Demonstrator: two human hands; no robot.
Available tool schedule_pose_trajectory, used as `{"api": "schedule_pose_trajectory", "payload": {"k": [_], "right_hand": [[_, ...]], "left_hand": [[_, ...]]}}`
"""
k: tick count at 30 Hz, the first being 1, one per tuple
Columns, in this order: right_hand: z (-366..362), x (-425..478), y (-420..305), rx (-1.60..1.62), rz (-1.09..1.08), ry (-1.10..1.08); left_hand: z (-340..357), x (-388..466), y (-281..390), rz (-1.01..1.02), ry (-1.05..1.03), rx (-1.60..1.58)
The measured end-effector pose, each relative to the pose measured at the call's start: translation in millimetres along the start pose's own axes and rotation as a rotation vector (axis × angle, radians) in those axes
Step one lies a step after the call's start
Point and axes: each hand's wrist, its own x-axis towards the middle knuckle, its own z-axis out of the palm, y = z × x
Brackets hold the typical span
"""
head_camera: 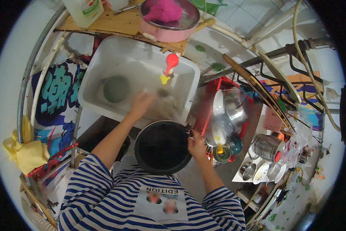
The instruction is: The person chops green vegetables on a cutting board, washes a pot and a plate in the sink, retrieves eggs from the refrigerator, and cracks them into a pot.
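A round black pan (162, 147) is between my body and the front rim of a white sink (138, 55). My right hand (196, 143) grips it at its right edge, near a small dark fitting. My left hand (144, 101) is inside the sink, blurred, and I cannot see whether its fingers hold anything. To its left, a round dark green shape (116, 88) lies at the sink's bottom. A pale blurred streak, perhaps water, crosses the sink's right part. On its back right wall are a red round-headed item (172, 61) and a yellow piece (164, 79).
A pink pot (168, 33) holding a bright pink scrubbing mesh (164, 11) stands on a wooden shelf (115, 24) with a plastic bottle (87, 13). Right of the sink, a red basket (209, 98) holds bowls and pots. Yellow gloves (31, 153) hang at left.
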Motion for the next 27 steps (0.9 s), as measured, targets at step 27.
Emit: {"api": "schedule_pose_trajectory", "payload": {"k": [27], "right_hand": [[6.3,132.5,-10.2,0.012,0.333,-0.843]], "left_hand": [[-84.6,-129.6,36.1,0.157,-0.293,0.536]]}}
